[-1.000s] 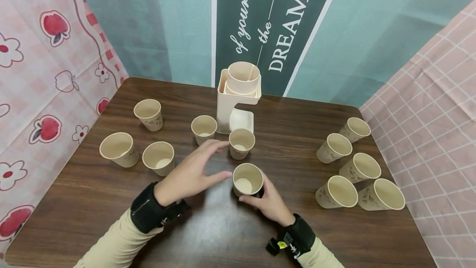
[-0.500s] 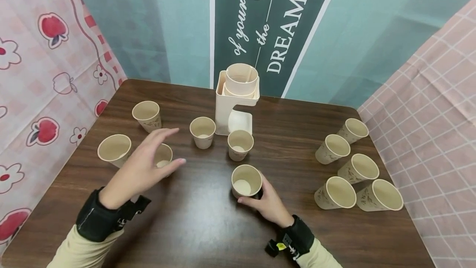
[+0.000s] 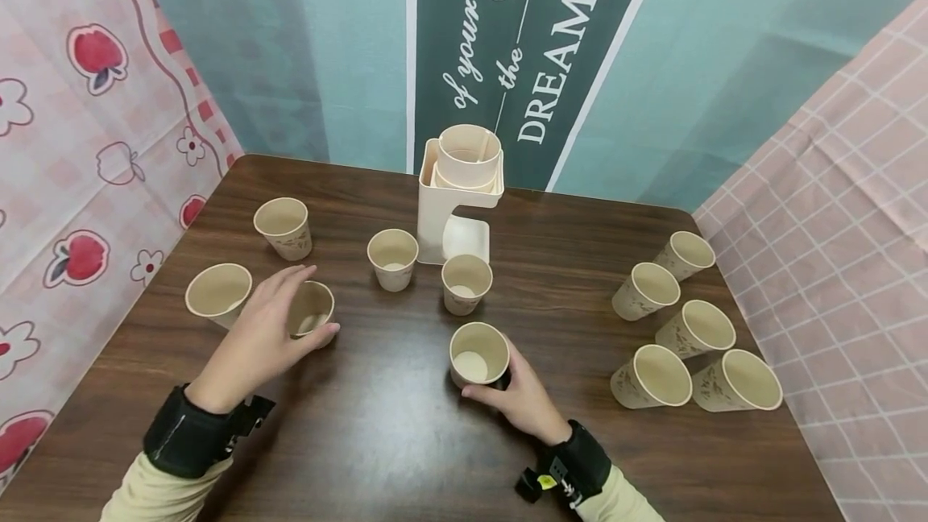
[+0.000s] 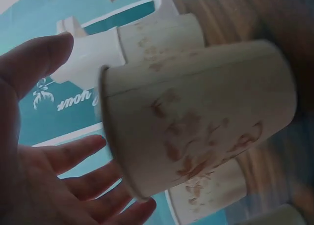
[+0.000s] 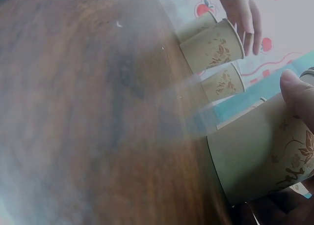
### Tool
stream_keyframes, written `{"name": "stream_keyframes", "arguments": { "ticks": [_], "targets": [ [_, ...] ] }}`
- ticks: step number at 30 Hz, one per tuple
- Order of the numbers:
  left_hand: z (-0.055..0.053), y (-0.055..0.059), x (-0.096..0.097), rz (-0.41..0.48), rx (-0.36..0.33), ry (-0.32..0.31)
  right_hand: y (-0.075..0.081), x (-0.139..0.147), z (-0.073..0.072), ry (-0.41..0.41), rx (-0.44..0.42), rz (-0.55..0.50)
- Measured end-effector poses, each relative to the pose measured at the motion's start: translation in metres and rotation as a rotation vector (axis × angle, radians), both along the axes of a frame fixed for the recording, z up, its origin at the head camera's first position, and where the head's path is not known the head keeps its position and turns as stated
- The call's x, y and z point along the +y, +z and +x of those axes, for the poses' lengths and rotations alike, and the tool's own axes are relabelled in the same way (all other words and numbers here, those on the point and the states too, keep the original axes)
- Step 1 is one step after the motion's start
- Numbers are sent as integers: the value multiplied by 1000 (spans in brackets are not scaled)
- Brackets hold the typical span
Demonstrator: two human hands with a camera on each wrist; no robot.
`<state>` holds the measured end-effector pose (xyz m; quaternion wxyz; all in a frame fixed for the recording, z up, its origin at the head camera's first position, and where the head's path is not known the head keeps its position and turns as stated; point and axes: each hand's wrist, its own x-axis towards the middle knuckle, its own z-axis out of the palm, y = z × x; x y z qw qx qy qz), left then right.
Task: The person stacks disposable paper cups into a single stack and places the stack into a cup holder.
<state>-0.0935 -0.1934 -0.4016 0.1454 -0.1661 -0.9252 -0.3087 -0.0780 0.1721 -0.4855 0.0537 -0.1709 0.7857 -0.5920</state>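
My left hand (image 3: 261, 337) reaches around a beige paper cup (image 3: 313, 308) at the left, thumb and fingers spread. In the left wrist view that cup (image 4: 196, 117), with its brown leaf print, has the fingertips right at its rim and the thumb apart from it. My right hand (image 3: 528, 399) grips another paper cup (image 3: 478, 349) at the front middle, thumb on the near side and fingers around the right. This cup (image 5: 260, 151) stands upright with its base at the tabletop in the right wrist view.
Two cups (image 3: 392, 258) (image 3: 466, 280) stand before a cream cup dispenser (image 3: 435, 220) at the back. Further left are two more cups (image 3: 284, 225) (image 3: 219, 290). A group of several cups (image 3: 656, 377) stands at the right. Cloth curtains (image 3: 348, 47) border the brown table (image 3: 391, 441).
My left hand has moved left, away from the middle cups, and lowered around the left front cup. The right hand keeps its grip with hardly any movement.
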Motion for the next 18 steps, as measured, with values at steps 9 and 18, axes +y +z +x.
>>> {"name": "stream_keyframes", "arguments": {
  "ticks": [9,18],
  "targets": [
    [-4,-11,2,-14,-3,49,-2,2,1,-4,13,7],
    [-4,-18,3,-2,-95,85,0,1,0,-2,-4,4]
  ]
}}
